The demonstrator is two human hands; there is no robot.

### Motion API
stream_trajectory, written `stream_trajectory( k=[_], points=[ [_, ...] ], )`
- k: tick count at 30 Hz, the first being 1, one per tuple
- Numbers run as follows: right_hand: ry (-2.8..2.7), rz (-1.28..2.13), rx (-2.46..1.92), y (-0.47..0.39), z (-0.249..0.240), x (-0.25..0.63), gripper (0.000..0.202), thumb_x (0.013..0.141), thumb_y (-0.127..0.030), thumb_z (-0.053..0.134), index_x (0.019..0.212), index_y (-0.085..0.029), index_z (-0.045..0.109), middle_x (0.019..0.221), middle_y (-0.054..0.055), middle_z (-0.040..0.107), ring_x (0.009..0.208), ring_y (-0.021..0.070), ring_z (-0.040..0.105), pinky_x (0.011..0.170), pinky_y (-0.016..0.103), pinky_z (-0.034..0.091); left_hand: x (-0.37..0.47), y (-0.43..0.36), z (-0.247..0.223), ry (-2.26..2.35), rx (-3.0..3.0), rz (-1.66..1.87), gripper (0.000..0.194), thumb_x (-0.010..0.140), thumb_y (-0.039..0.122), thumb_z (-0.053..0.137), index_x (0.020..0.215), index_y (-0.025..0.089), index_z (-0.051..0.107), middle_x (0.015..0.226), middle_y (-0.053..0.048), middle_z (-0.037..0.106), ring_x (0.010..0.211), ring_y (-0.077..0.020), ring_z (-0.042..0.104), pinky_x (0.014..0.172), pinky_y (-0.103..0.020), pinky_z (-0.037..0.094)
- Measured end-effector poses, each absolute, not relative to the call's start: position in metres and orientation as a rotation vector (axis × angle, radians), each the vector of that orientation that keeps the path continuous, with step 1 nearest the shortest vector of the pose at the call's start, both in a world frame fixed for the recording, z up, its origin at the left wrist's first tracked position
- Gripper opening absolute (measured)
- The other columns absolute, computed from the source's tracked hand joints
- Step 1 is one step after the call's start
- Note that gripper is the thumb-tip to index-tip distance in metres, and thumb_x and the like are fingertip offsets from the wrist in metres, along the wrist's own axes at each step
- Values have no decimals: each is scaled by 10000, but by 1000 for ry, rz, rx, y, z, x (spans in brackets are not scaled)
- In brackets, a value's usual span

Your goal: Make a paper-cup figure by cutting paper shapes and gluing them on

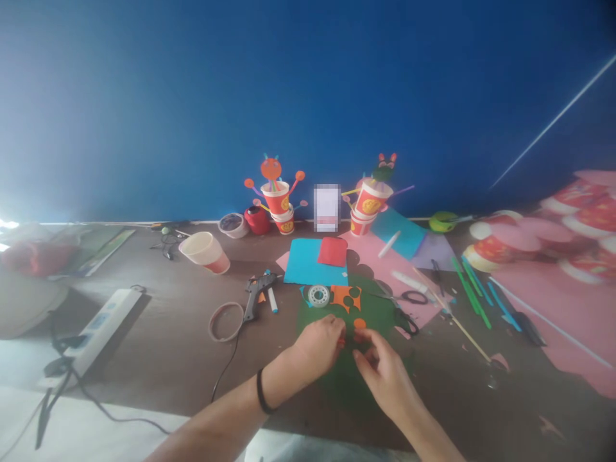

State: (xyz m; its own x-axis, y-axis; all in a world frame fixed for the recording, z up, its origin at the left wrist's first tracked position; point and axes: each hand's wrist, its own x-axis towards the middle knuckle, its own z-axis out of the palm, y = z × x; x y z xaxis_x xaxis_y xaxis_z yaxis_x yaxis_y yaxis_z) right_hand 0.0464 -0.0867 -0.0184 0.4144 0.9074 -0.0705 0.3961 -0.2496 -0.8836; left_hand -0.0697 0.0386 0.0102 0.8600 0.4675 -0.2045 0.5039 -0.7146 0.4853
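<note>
Fingertips of both hands are brought together over a dark green sheet [380, 311] near the front edge of the table [158, 346]. The left hand [318, 346] is curled, its fingers closed around something small and orange-red that is mostly hidden. The right hand [385, 372] is pinched toward the same spot, close to a small orange disc [359, 323]; whether that disc is actually gripped cannot be told.

Just beyond the hands, an orange sheet with round holes [347, 296] and a roll of tape [318, 296] are lying on the green sheet. Several risks can be judged from this layout. A piece so small is easily dropped or creased if the pinch is loosened or tightened unevenly, and on the cluttered surface it could be lost among the scraps. The glue gun [255, 294] is lying near the left forearm with its cord trailing toward the table edge, so the cord could be snagged by an elbow and the gun dragged. Scissors [407, 307] are resting just to the right of the hands, where they could be knocked by a careless sweep of the wrist. A tipped paper cup [206, 251] is lying farther back, well apart from the work.
</note>
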Motion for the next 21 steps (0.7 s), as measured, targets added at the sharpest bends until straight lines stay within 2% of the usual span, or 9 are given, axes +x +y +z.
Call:
stream_trajectory(
  k=[5, 7, 10, 14, 17, 21],
  points=[
    [-1089, 746, -1820, -82, -19, 47, 282, 826, -270, 497, 1093, -179, 510, 953, 77, 663, 564, 148, 593, 539, 274, 495, -68, 40, 10, 735, 2065, 194, 315, 709, 89, 548, 1013, 163, 582, 787, -15, 633, 704, -136, 580, 667, -239, 456],
    [-1053, 741, -1804, -79, -18, 47, 254, 823, -283, 515, 1055, -180, 530, 905, 68, 671, 518, 137, 568, 495, 262, 473, -67, 40, 10, 736, 1918, 246, 244, 717, 115, 560, 952, 155, 613, 786, -18, 643, 708, -130, 577, 667, -232, 460],
    [-1005, 801, -1759, -73, -16, 47, 149, 837, -326, 519, 874, -187, 559, 752, 42, 670, 487, 137, 556, 449, 240, 431, -69, 42, 10, 721, 1787, 262, 104, 722, 137, 566, 800, 142, 635, 786, -26, 655, 739, -134, 582, 686, -230, 461],
    [-1063, 809, -1788, -65, -10, 46, 174, 844, -334, 509, 732, -202, 532, 648, 17, 639, 543, 156, 587, 473, 228, 413, -74, 45, 9, 699, 1747, 242, 94, 728, 133, 563, 783, 137, 639, 741, -16, 645, 699, -125, 572, 649, -214, 446],
    [-1192, 670, -1886, -62, -5, 47, 139, 840, -275, 505, 719, -210, 520, 655, 6, 630, 585, 159, 601, 542, 235, 425, -77, 46, 9, 706, 1849, 285, 119, 733, 127, 569, 825, 145, 643, 786, -23, 644, 719, -127, 571, 655, -216, 446],
    [-1486, 280, -2058, -61, -3, 50, 93, 842, -189, 474, 765, -207, 524, 735, 24, 628, 653, 176, 617, 563, 247, 393, -82, 43, 7, 786, 2111, 446, 222, 747, 103, 558, 945, 168, 634, 935, -49, 612, 712, -115, 553, 679, -233, 453]
  ],
)
